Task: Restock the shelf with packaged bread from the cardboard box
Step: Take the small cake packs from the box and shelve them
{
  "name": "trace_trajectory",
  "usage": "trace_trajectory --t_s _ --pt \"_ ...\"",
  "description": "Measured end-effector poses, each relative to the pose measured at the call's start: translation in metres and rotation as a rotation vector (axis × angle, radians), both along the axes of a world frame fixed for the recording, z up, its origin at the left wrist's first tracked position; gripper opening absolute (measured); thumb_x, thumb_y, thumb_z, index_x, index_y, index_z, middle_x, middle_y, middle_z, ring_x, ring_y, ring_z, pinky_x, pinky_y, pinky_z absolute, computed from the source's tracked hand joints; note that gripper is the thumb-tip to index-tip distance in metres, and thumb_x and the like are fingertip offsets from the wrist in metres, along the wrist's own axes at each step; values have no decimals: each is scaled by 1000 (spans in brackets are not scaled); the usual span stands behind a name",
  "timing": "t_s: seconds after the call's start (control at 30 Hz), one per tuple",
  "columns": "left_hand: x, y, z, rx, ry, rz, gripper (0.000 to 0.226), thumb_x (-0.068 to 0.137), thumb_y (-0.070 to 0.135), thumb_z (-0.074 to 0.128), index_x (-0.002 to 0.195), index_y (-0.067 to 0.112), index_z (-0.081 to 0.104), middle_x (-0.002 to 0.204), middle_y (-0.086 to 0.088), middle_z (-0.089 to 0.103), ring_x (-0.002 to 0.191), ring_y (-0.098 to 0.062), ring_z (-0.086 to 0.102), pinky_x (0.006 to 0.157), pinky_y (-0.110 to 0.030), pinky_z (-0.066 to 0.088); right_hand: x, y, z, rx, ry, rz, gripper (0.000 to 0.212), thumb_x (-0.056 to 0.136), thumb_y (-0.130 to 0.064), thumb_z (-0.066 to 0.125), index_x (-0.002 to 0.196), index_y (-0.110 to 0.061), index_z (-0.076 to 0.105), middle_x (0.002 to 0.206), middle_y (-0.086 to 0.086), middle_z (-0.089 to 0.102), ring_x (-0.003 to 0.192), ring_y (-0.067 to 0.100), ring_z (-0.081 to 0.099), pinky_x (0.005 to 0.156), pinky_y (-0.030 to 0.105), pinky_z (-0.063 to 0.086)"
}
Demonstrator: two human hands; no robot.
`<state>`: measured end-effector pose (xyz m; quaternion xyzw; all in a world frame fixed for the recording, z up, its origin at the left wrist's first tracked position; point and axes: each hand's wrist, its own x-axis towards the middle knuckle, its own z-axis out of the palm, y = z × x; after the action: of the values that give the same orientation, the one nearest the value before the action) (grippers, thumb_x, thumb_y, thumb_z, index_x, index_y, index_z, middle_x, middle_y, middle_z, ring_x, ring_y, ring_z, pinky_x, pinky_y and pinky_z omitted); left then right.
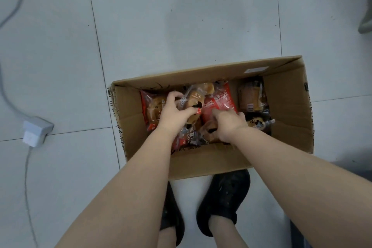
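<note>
While reaching down past two black shoes (221,201) at the bottom of the frame, both hands already deep in the cardboard box (289,110) at centre. Left hand (173,112) curled over a clear-wrapped bun packet (193,98), fingers bent round its edge, apparently gripping it. Right hand (227,125) curled down among the wrappers at the near wall, seemingly gripping a crumpled packet beneath it, though exactly which one cannot be told. Packaged bread piled loose and overlapping: a red packet (150,110) with a brown bun showing at the box's left, another red packet (219,100) toward the middle, a transparent packet (251,96) of golden bread standing apart at the upper right of the box, a dark-printed one (257,123) just below it. Wrappers glossy, slippery-looking, soft contents easily crushed. Risk from here, judged only from the jumble: grabbing by a thin film corner and losing the packet on the lift, squeezing a bun flat, or dragging neighbouring packets up and over the box rim. No shelf anywhere in view, so the carry still to come. Beyond the box, pale floor tiles (181,16); at left, a white power adapter (36,130) with a trailing cable (27,187), a possible snag underfoot when stepping away.
</note>
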<state>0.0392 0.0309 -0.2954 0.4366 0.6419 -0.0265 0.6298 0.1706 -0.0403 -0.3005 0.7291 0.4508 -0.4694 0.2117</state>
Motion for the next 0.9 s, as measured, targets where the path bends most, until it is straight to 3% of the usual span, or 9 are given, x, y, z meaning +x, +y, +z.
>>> trace_trajectory --t_s 0.13,0.23,0.3,0.37,0.5,0.6,0.73,0.8,0.9 --pt "-15 9 4 -85 -31 66 30 87 23 60 116 23 52 120 -1 58 106 -21 57 87 -35 50 0 -7 6 58 58 -30 32 90 -24 60 119 -25 46 114 2 62 113 29 55 107 48 30" --pt "-22 11 5 -133 -44 145 11 90 23 52 99 27 56 110 -5 63 96 -21 62 77 -35 53 13 -7 12 98 263 -226 17 87 -15 64 95 -22 51 104 -2 61 104 22 58 94 40 46" --pt "-27 10 3 -141 4 142 9 88 23 51 92 29 55 116 -8 62 105 -26 59 87 -42 51 23 0 21 130 426 -360 16 86 -7 65 91 -16 54 104 -3 61 106 16 57 88 30 47" --pt "-28 8 2 -179 59 130 17 87 23 49 102 24 58 124 -12 59 113 -30 55 88 -40 45 29 12 31 143 534 -373 14 86 -4 64 89 -15 56 103 -6 62 104 10 56 87 22 45" --pt "-25 -3 3 -200 53 22 40 94 24 43 133 14 46 127 -7 49 114 -25 47 91 -35 38 18 34 32 196 574 -304 9 89 -11 63 95 -18 60 107 -3 62 107 13 54 88 26 41" --pt "-23 -7 3 -47 -3 67 59 93 46 45 146 28 29 153 -3 29 138 -25 31 112 -46 31 -7 46 24 300 533 -296 9 89 -9 60 95 -16 61 102 0 63 102 18 57 88 27 44" --pt "-33 -11 7 79 -49 -23 86 71 68 54 146 37 24 152 2 33 137 -21 35 113 -43 30 -34 55 14 368 459 -355 27 90 -13 59 118 -16 62 123 4 62 115 20 54 99 31 41" --pt "-37 -13 7 30 -80 21 82 76 61 58 146 36 24 152 4 32 137 -19 36 112 -38 30 -38 55 14 372 426 -360 42 90 -19 61 131 -15 53 135 4 55 125 20 48 101 27 36" --pt "-42 -14 6 69 -68 -24 70 82 53 59 143 28 35 146 5 40 130 -13 42 106 -32 35 -27 50 21 380 468 -563 53 90 -19 62 139 -17 43 144 4 44 131 18 42 102 23 32"
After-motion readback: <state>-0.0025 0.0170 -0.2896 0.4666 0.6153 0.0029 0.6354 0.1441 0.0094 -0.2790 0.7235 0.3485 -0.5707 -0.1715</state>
